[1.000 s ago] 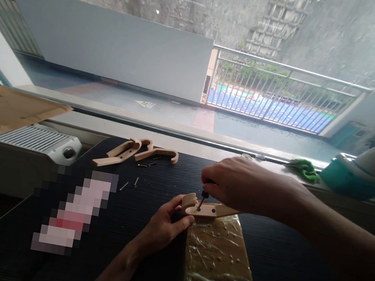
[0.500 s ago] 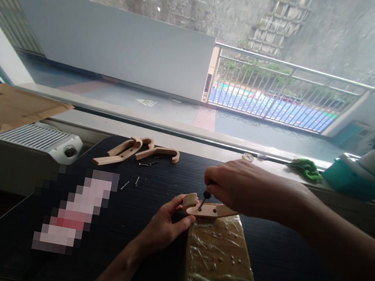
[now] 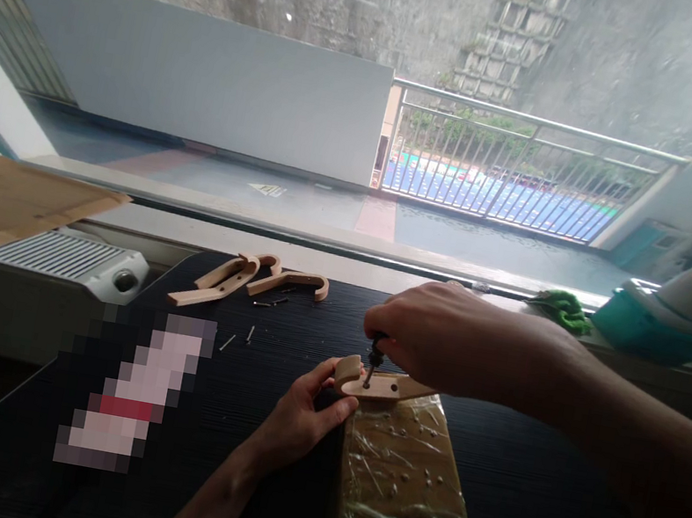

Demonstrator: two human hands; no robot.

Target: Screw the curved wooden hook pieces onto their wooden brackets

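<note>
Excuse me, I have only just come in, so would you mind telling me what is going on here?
A person has both hands at a wooden hook, which lies across the far end of a tape-wrapped box on a black table. The left hand holds the hook's curved end. The right hand grips what looks like a screwdriver, its shaft pointing down to the hook near that curve. More wooden hooks and some loose screws lie to the left.
</note>
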